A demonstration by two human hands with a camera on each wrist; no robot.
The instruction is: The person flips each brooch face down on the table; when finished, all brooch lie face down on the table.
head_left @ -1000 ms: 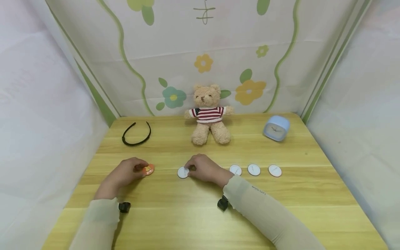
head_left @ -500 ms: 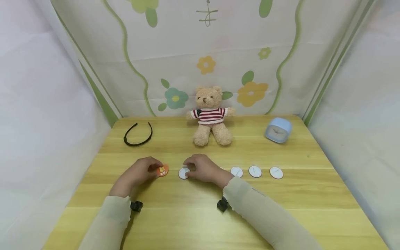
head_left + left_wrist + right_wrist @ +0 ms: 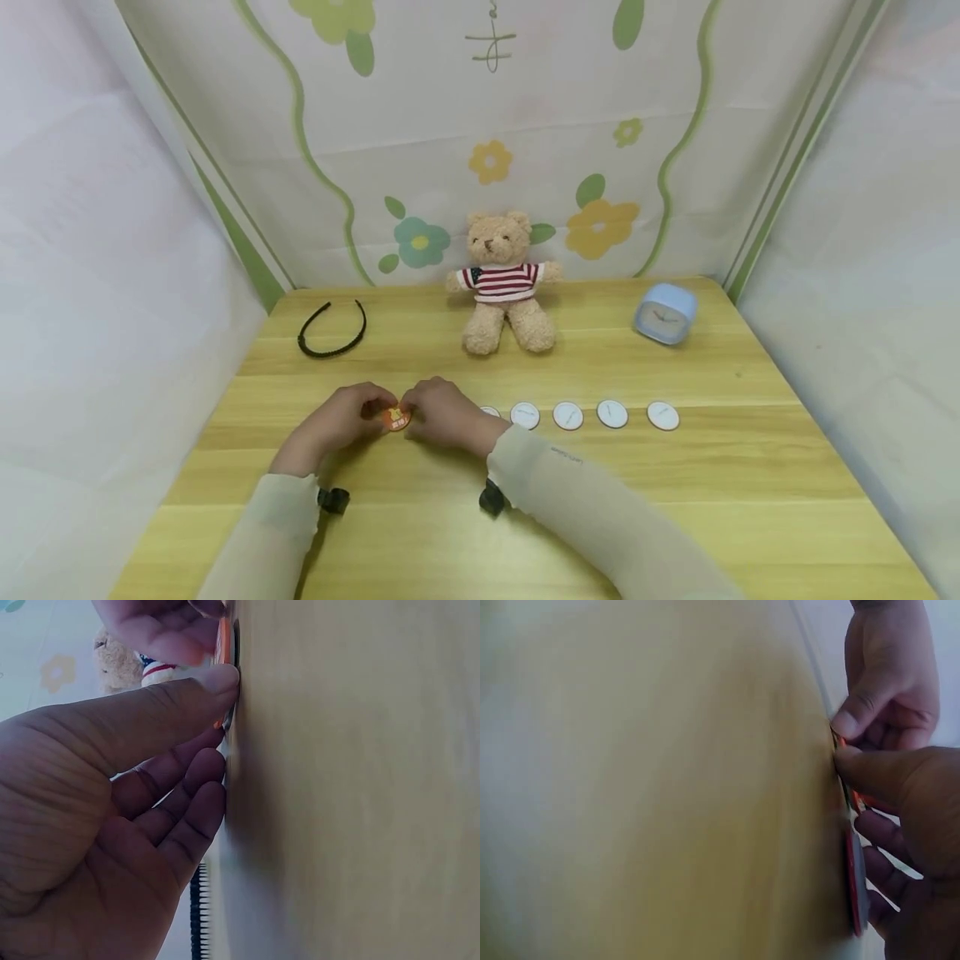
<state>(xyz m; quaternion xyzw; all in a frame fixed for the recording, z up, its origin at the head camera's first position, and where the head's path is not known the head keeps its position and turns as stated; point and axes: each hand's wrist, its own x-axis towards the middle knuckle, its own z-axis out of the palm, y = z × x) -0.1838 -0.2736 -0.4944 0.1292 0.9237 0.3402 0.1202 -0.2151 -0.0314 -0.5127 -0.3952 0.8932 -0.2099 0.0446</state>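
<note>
Both hands meet at a round orange badge (image 3: 397, 419), printed with yellow and white, at the left end of a row of discs. My left hand (image 3: 347, 421) pinches its left side; in the left wrist view the thumb lies on the badge's edge (image 3: 223, 645), close to the wooden surface. From the other side my right hand (image 3: 442, 414) pinches the badge between thumb and fingers. A badge with a red rim (image 3: 856, 889) sits by the lower fingers of the right hand in the right wrist view. White badge backs (image 3: 525, 415) with pins lie rightward, one partly covered by the right hand.
A teddy bear (image 3: 504, 283) in a striped shirt sits at the table's back edge. The black headband (image 3: 331, 353) lies at back left, the blue alarm clock (image 3: 666, 313) at back right. Fabric walls enclose the wooden table (image 3: 420, 533) on three sides.
My left hand has slid the orange badge to the right. My right hand has left the white-backed badge and moved left to take hold of the orange one.
</note>
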